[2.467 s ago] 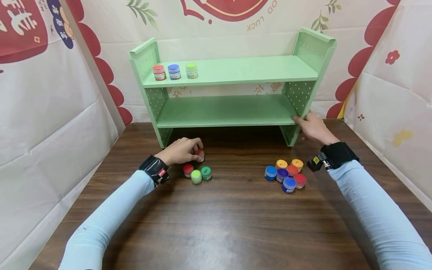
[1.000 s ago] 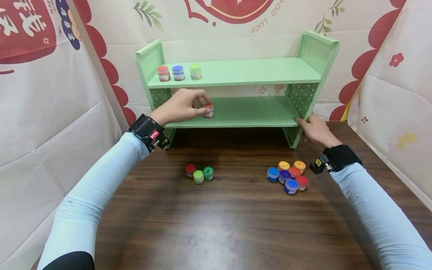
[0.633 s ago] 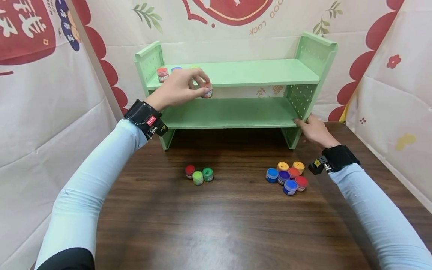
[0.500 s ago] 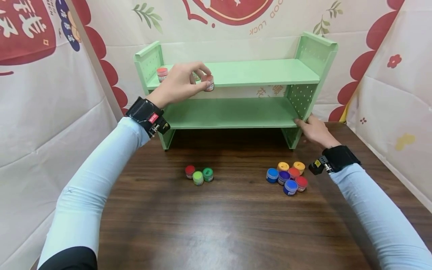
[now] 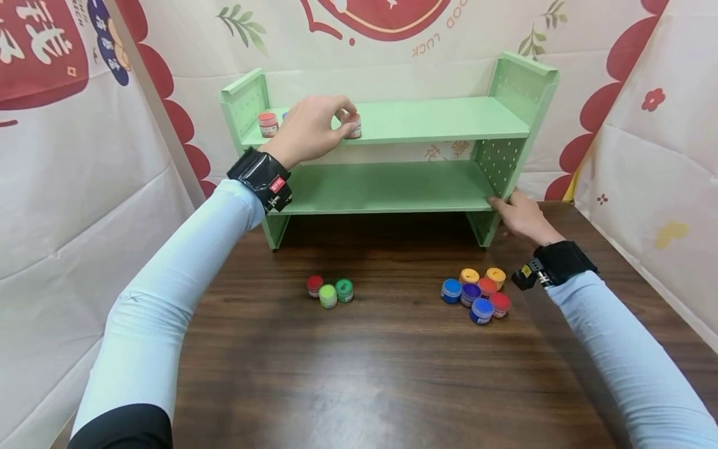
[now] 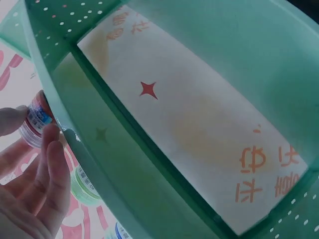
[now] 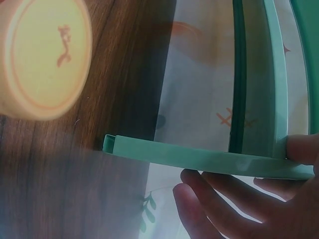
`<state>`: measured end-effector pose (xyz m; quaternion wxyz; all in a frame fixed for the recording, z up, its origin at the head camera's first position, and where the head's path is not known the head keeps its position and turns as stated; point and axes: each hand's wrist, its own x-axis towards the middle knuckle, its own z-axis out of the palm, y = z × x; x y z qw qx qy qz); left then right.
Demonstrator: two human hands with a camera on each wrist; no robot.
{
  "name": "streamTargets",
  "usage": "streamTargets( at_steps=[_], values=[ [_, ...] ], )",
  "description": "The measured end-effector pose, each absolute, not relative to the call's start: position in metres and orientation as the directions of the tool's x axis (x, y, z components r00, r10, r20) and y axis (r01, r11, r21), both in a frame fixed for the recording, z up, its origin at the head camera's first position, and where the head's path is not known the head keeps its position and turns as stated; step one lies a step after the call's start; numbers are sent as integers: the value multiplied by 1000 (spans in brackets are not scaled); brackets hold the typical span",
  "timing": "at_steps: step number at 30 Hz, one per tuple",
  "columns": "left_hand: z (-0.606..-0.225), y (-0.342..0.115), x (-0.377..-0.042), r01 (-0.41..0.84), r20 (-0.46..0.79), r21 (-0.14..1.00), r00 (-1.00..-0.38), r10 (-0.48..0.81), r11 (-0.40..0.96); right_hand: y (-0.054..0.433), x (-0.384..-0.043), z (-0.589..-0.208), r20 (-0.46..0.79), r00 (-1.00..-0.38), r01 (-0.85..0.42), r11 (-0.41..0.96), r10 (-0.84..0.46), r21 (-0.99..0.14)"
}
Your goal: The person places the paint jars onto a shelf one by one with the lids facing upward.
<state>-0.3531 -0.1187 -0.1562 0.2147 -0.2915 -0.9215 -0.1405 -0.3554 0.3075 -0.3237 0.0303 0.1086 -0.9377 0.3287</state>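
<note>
My left hand (image 5: 314, 128) pinches a small paint jar (image 5: 354, 127) with a red-orange lid at the front edge of the upper shelf (image 5: 426, 118). In the left wrist view, thumb and fingers hold this jar (image 6: 36, 119) beside the shelf edge; whether it touches the board I cannot tell. Left of the hand stands a red-lidded jar (image 5: 268, 125). A green jar (image 6: 83, 186) and a blue jar (image 6: 121, 231) show in the left wrist view, mostly hidden in the head view. My right hand (image 5: 525, 218) grips the rack's right side panel (image 7: 209, 160), thumb inside, fingers outside.
On the brown table (image 5: 359, 374), a red jar (image 5: 315, 285), a light green jar (image 5: 328, 296) and a dark green jar (image 5: 344, 290) stand together. Farther right is a cluster of several jars, among them a yellow one (image 5: 496, 277). The lower shelf (image 5: 387, 187) spans the rack.
My left hand has picked the red-orange-lidded jar off the table and raised it past the lower shelf to the upper one. The right hand stays on the side panel.
</note>
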Motion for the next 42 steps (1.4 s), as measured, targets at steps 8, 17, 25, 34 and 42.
streamTargets(
  at_steps=[8,17,25,34,42],
  values=[
    [-154,-114,-355,570,485,51,-732,479,820,308,-356,-323,134,-971,-238,752,-197,-615],
    [-156,-108,-362,555,513,-37,-703,492,831,307,-354,-322,132,-973,-231,755,-191,-613],
    [-160,-105,-365,535,553,-82,-677,485,841,307,-352,-323,129,-973,-229,755,-191,-614],
    [-166,-112,-361,554,580,-54,-660,477,831,306,-353,-323,137,-973,-232,767,-187,-598],
    [-190,-128,-348,597,710,-25,-554,435,802,306,-353,-324,144,-973,-231,768,-181,-597]
  ],
)
